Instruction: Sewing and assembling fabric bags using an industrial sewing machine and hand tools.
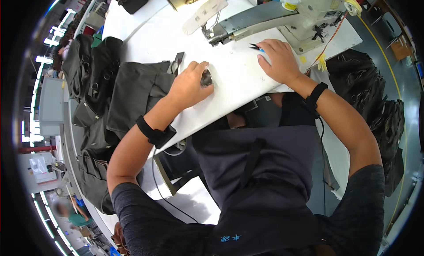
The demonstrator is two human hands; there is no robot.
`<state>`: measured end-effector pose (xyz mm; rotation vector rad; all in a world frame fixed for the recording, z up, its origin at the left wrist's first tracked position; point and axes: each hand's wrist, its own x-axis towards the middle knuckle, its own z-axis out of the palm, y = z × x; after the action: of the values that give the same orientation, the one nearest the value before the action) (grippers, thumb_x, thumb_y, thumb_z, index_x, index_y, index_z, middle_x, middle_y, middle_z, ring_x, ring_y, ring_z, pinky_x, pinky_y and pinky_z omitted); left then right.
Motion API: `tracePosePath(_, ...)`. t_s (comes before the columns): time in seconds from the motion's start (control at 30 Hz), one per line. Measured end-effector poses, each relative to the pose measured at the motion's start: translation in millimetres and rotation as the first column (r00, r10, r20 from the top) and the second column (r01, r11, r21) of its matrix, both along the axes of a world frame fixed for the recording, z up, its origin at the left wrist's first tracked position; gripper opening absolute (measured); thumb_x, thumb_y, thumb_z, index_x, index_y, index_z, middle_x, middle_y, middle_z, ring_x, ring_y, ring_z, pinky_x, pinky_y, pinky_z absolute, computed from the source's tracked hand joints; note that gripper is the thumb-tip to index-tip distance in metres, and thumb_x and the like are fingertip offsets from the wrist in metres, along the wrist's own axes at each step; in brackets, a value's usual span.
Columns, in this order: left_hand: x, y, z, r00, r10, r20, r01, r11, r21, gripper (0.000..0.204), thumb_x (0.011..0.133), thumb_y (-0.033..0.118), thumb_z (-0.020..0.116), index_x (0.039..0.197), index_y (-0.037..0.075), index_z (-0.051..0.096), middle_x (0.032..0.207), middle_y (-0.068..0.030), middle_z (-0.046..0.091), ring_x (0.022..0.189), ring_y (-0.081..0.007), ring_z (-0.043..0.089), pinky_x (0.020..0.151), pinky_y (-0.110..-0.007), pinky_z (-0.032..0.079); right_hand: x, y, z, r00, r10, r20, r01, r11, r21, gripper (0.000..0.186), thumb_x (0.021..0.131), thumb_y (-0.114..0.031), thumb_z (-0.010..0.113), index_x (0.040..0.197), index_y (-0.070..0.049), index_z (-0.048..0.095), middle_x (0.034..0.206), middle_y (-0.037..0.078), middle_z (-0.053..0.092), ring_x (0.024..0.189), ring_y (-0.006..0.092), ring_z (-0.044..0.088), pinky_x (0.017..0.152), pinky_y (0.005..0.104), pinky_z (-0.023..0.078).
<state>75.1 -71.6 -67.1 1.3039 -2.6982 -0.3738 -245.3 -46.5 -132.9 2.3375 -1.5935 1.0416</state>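
Note:
On the white sewing table, my left hand [191,86] curls around a small round object [206,78], dark and shiny like metal or clear plastic; its exact kind I cannot make out. My right hand [279,61] rests farther right on the tabletop, closed over thread snips [257,48] whose dark pointed blades and a bit of blue handle stick out past the fingers. Just beyond this hand is the arm of a sewing machine [251,23]. A dark olive fabric bag [137,90] lies beside my left hand, with a short strap end [178,57] near my fingers.
More dark olive bags [95,66] are heaped along the left side. To the right hangs another pile of dark fabric pieces [362,79]. A yellow thread spool [290,2] sits on the machine, and an orange cord [332,39] runs down beside it. A person [77,214] is far off at left.

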Motion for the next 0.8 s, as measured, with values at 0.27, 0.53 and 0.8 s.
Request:
tracePosePath(0.27, -4, 3, 32, 0.979, 0.196, -0.057, -0.18, 0.962, 0.207, 0.072, 0.083, 0.031, 0.082, 0.141, 0.0, 0.053, 0.133, -0.0206, 0.062, 0.108, -0.0277, 0.066, 0.094, -0.039, 0.053, -4, 5, -3, 1.0, 0.003, -0.007, -0.004, 0.999, -0.039, 0.032, 0.089, -0.022, 0.068, 0.115, -0.005, 0.064, 0.117, 0.009, 0.063, 0.114, 0.0275, 0.058, 0.1, 0.0424, 0.042)
tracePosePath(0.53, -37, -24, 41, 0.854, 0.122, -0.505, -0.171, 0.984, -0.052, 0.035, 0.088, 0.011, 0.073, 0.121, 0.002, 0.068, 0.104, -0.0082, 0.067, 0.075, -0.0117, 0.06, 0.065, -0.026, 0.05, -11, 3, -1, 1.0, 0.012, 0.021, -0.011, 1.0, -0.008, 0.032, 0.089, -0.019, 0.067, 0.118, -0.004, 0.064, 0.121, 0.011, 0.063, 0.117, 0.0304, 0.058, 0.101, 0.0428, 0.042)
tracePosePath(0.8, -32, -15, 31, 0.828, 0.147, -0.541, -0.267, 0.952, -0.151, 0.028, 0.089, 0.016, 0.075, 0.11, -0.003, 0.072, 0.103, -0.0127, 0.073, 0.076, -0.0159, 0.067, 0.068, -0.031, 0.054, 1, -3, -1, 0.999, 0.037, 0.02, -0.035, 0.997, -0.075, 0.032, 0.086, -0.02, 0.068, 0.115, -0.005, 0.064, 0.116, 0.011, 0.064, 0.115, 0.0297, 0.059, 0.099, 0.0435, 0.043)
